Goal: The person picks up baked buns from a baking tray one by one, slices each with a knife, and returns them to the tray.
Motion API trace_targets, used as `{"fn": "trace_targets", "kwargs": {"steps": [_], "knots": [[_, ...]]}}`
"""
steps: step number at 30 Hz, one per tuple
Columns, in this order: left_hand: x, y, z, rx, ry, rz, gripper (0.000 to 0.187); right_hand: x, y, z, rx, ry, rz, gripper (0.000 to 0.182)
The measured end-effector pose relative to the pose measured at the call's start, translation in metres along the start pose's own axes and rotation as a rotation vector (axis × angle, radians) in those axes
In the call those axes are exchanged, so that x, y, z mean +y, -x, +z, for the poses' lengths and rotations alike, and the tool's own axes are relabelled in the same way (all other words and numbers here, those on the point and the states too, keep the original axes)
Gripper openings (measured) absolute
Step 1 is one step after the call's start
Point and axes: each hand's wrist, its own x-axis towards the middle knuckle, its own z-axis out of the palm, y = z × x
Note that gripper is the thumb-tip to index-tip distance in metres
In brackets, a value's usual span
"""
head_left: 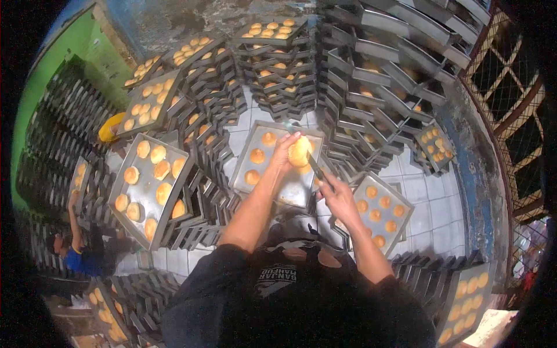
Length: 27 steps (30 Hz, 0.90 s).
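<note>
My left hand (282, 152) is wrapped round a golden bun (299, 152), held up over a metal baking tray (243, 168). In my right hand (340, 200) is a knife (315, 166), its blade slanting up to the bun's right side. Several more golden buns, one being a bun (257, 155) at the tray's left, lie on the tray below my hands. Part of that tray is covered by my left forearm and the held bun.
Tall stacks of metal trays (371, 87) stand all round. A tray of buns (139, 188) tops the stack at left, and another tray (400, 211) lies low at right. At far left is a person in blue (81, 258). White floor tiles (426, 200) show between stacks.
</note>
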Motion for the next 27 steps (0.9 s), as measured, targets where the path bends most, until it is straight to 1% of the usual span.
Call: {"fn": "trace_targets", "kwargs": {"steps": [1,2,4,5,6,8,10,11,12,13,14,16,17,18,20,22,24,26,27], "knots": [[-0.008,0.001,0.004,-0.001,0.006,-0.015,0.023,0.004,-0.014,0.004,-0.015,-0.101,-0.07,0.046],[-0.011,0.001,0.005,-0.001,0.004,-0.02,0.023,0.009,-0.02,0.002,-0.013,-0.104,-0.065,0.046],[-0.011,-0.002,0.004,0.043,0.038,0.015,0.025,0.006,-0.027,-0.003,-0.053,-0.005,-0.059,0.047],[-0.005,-0.004,-0.001,0.046,0.036,0.018,0.025,0.007,-0.02,-0.005,-0.027,0.024,-0.118,0.045],[0.005,-0.003,-0.004,0.05,0.038,0.026,0.027,0.012,-0.01,-0.007,-0.031,0.024,-0.118,0.045],[0.014,-0.004,-0.01,0.059,0.047,0.041,0.029,0.023,0.01,-0.012,-0.062,0.012,-0.031,0.044],[0.014,0.0,-0.015,0.127,0.025,0.025,0.031,0.019,0.018,-0.013,-0.099,-0.013,0.011,0.043],[0.007,0.003,-0.014,0.129,0.023,0.019,0.031,0.02,0.015,-0.008,-0.071,0.01,-0.011,0.043],[-0.002,0.009,-0.005,0.066,-0.004,0.021,0.032,0.022,0.01,-0.004,-0.038,0.032,-0.032,0.043],[-0.014,0.011,-0.001,0.002,-0.029,0.021,0.033,0.025,-0.003,0.003,-0.028,-0.062,-0.067,0.043],[-0.021,0.011,0.003,0.003,-0.031,0.011,0.033,0.027,-0.013,0.005,-0.025,-0.066,-0.059,0.043],[-0.03,0.009,0.006,0.059,-0.004,0.021,0.035,0.02,-0.029,0.007,-0.06,-0.007,0.036,0.043],[-0.026,0.009,0.002,0.104,-0.025,0.016,0.038,0.025,-0.027,0.006,-0.039,-0.003,-0.021,0.044],[-0.019,0.006,-0.005,0.106,-0.025,0.019,0.038,0.028,-0.021,0.002,-0.041,-0.004,-0.023,0.044],[-0.007,-0.001,-0.024,0.097,-0.011,0.008,0.041,0.037,0.001,-0.008,-0.074,0.105,-0.071,0.043],[-0.002,0.003,-0.029,0.125,-0.03,0.02,0.044,0.051,0.025,-0.013,-0.081,0.075,-0.07,0.042],[-0.01,0.008,-0.025,0.142,-0.024,0.022,0.046,0.058,0.03,-0.012,-0.074,0.036,-0.061,0.041],[-0.036,0.015,-0.007,0.142,0.009,-0.02,0.047,0.053,0.019,-0.005,-0.038,0.0,-0.152,0.039],[-0.046,0.019,-0.001,0.145,0.043,-0.055,0.048,0.059,0.004,-0.002,-0.103,-0.025,-0.063,0.041]]}}
